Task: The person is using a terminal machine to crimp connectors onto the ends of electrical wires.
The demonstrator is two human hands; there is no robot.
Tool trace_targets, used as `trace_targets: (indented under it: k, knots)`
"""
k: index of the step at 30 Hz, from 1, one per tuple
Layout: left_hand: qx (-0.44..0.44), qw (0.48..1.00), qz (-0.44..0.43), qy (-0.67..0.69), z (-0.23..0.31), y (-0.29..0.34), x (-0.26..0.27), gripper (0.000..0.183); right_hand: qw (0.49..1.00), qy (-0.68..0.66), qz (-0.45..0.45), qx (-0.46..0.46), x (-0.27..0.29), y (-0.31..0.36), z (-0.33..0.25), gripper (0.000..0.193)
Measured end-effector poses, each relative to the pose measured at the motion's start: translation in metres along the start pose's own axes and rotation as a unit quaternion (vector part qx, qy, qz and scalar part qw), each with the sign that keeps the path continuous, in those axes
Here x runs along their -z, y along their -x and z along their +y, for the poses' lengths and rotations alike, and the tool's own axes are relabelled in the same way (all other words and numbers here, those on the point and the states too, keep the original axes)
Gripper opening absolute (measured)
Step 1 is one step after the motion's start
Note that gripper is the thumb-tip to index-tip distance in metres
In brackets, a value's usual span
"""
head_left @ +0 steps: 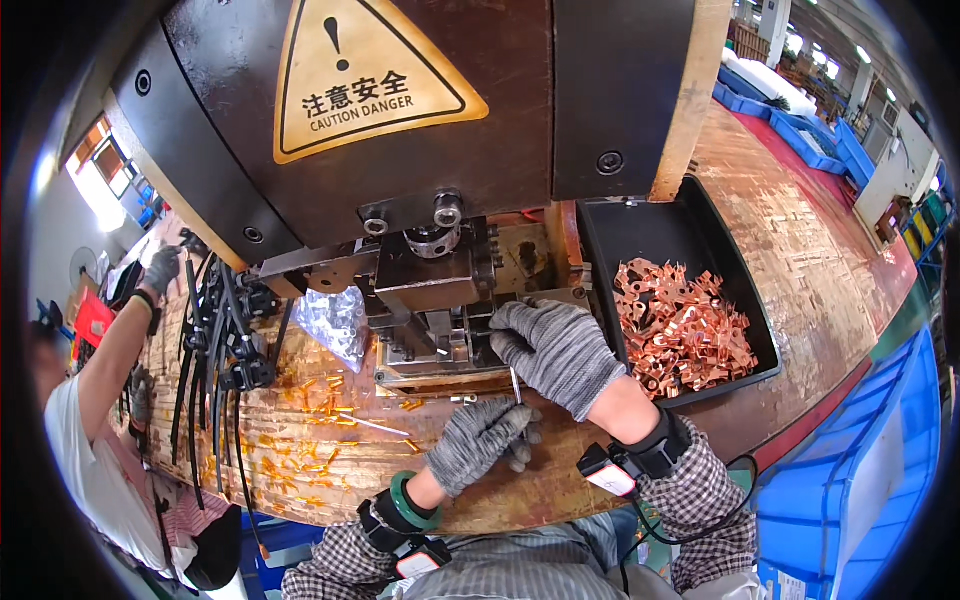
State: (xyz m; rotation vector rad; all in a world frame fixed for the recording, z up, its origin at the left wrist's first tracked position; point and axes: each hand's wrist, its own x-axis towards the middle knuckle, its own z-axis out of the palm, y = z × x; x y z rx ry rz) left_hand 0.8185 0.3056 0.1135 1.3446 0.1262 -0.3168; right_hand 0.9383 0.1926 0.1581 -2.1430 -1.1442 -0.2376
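Observation:
My left hand (480, 442), in a grey knit glove, is closed around the lower end of a thin pale rod (516, 386) just in front of the press. The rod stands nearly upright between my two hands. My right hand (562, 355), gloved the same way, is at the right side of the press tooling (430, 330). Its fingers are curled together at the die, and what they pinch, if anything, is hidden. Right of it, a black tray (722, 245) holds a heap of copper cable lugs (680, 325).
A dark press body (500, 100) with a yellow warning sign fills the upper middle. Small amber pieces (300, 465), a clear bag (332, 325) and black cables (225, 350) lie left. A co-worker's gloved hand (160, 268) is far left; a blue bin (850, 480) stands right.

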Motion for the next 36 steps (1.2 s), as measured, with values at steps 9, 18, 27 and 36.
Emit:
trace_targets:
  k: [9, 18, 27, 36]
  knots:
    - [0.007, 1.000, -0.024, 0.000, 0.011, 0.000, -0.002, 0.027, 0.998, 0.054, 0.009, 0.000, -0.007, 0.001, 0.001, 0.024]
    - [0.012, 0.999, -0.036, 0.032, 0.017, 0.001, 0.001, 0.031, 0.994, 0.077, -0.016, -0.082, -0.003, -0.001, -0.013, 0.024]
    - [0.041, 0.993, -0.061, 0.089, 0.021, 0.012, 0.018, 0.036, 0.987, 0.103, -0.044, -0.112, -0.004, -0.007, -0.022, 0.023]
    - [0.028, 0.995, -0.013, 0.097, 0.013, 0.002, 0.002, 0.029, 0.988, 0.148, 0.005, -0.051, -0.020, -0.002, -0.014, 0.020]
